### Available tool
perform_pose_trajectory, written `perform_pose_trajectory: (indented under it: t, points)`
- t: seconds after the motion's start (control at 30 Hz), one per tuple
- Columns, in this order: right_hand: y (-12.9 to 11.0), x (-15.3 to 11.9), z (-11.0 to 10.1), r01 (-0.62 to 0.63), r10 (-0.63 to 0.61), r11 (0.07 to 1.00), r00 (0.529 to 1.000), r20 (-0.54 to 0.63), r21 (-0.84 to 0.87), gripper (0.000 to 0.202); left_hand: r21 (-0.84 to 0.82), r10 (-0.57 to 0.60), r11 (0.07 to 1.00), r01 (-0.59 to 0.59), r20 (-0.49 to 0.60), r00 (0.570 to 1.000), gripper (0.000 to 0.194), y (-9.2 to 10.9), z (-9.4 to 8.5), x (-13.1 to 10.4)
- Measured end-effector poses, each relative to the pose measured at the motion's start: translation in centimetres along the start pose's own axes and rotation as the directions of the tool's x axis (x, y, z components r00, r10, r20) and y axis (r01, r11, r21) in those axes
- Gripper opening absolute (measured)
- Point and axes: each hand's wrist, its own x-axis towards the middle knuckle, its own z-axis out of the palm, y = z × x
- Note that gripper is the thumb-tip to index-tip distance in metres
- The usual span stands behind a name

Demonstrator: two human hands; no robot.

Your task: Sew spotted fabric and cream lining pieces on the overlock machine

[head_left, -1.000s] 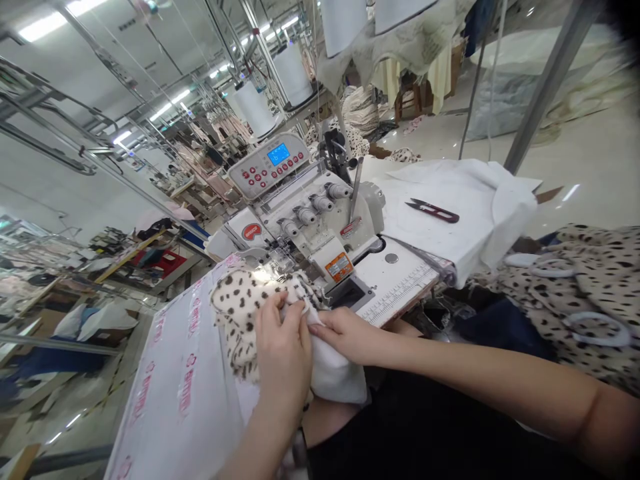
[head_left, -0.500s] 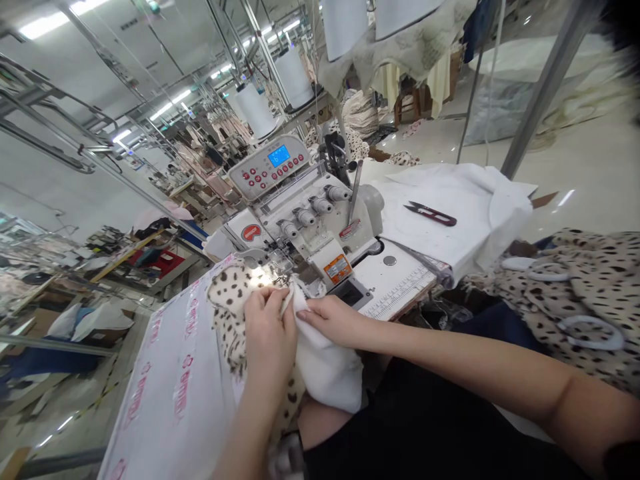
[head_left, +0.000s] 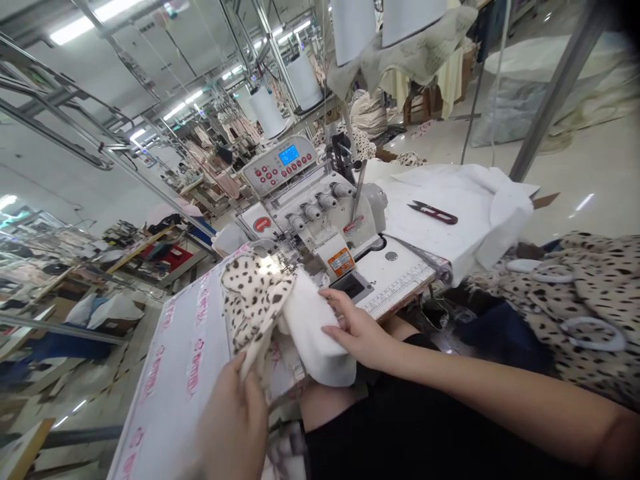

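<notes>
My left hand point(head_left: 235, 407) pinches the near edge of a cream fabric with dark spots point(head_left: 250, 293), low on the left of the sewing machine. With thumb and fingers, my right hand point(head_left: 357, 330) grips the right edge of a white fabric piece point(head_left: 313, 327). The two fabrics meet under the lit needle area of the overlock sewing machine point(head_left: 320, 227); the presser foot is hard to make out there. The white piece hangs over the table's front edge, above my lap.
Thread snips point(head_left: 434, 213) lie on white cloth point(head_left: 465, 193) right of the machine. Spotted fabric point(head_left: 590, 280) with white rings is heaped at the far right. Large thread cones point(head_left: 353, 30) stand above. A printed plastic cover point(head_left: 175, 373) lies over the table's left part.
My left hand has moved from beside the needle down and toward me, drawing the spotted edge along. My right hand has slid lower along the white fabric. The view has shifted slightly.
</notes>
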Motion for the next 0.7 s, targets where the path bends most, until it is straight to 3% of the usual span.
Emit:
perform_pose_trajectory:
  t: [0.07,0.13,0.17,0.23,0.27,0.3,0.33,0.37,0.4,0.47,0.57,0.7]
  points:
    - [-0.3,-0.2,0.5,0.065,-0.065,0.998,0.998,0.017,-0.006,0.035,-0.043,0.074,0.996,-0.072,0.038,0.997,0.018,2.7,-1.1,0.0]
    - [-0.6,-0.2,0.6,0.072,-0.078,0.993,0.994,0.071,0.093,0.018,-0.071,0.192,0.980,-0.184,0.128,0.973,0.016,5.7,-0.9,-0.6]
    - [-0.7,-0.2,0.6,0.044,-0.062,0.983,0.993,0.097,0.177,0.018,-0.087,0.249,0.968,-0.235,0.207,0.946,0.014,6.9,-0.4,-1.0]
    - [-0.7,0.0,0.3,-0.056,0.010,0.938,0.991,0.136,0.342,0.030,-0.208,0.352,0.934,-0.290,0.404,0.844,0.010,8.5,0.6,-1.4]
    - [-0.7,0.1,0.0,-0.101,0.045,0.915,0.988,0.150,0.390,0.036,-0.300,0.390,0.914,-0.272,0.472,0.791,0.011,8.7,1.1,-1.3]
    - [-0.6,0.1,-0.2,-0.131,0.069,0.908,0.983,0.167,0.399,0.041,-0.391,0.412,0.892,-0.227,0.493,0.766,0.013,8.6,1.4,-0.9]
    - [-0.5,0.2,-0.5,-0.156,0.088,0.914,0.977,0.192,0.374,0.044,-0.457,0.406,0.871,-0.180,0.465,0.787,0.015,8.1,1.7,-0.1]
    - [-0.5,0.2,-0.7,-0.177,0.107,0.926,0.970,0.219,0.333,0.046,-0.488,0.363,0.861,-0.147,0.385,0.848,0.017,7.5,1.9,1.0]
    - [-0.5,0.3,-0.9,-0.194,0.124,0.939,0.961,0.247,0.285,0.047,-0.478,0.284,0.870,-0.125,0.276,0.918,0.019,6.7,2.1,2.3]
    - [-0.7,0.3,-1.2,-0.231,0.159,0.944,0.943,0.291,0.234,0.048,-0.385,0.153,0.916,-0.110,0.082,0.985,0.021,5.0,2.9,5.0]
    - [-1.1,0.1,-1.4,-0.293,0.180,0.907,0.919,0.350,0.302,0.051,-0.223,0.110,0.971,-0.088,0.088,0.990,0.031,3.0,4.5,7.6]
    - [-0.9,-0.1,-1.0,-0.363,0.193,0.824,0.901,0.388,0.435,0.053,-0.166,0.151,0.978,-0.125,0.158,0.976,0.038,1.8,5.6,8.2]
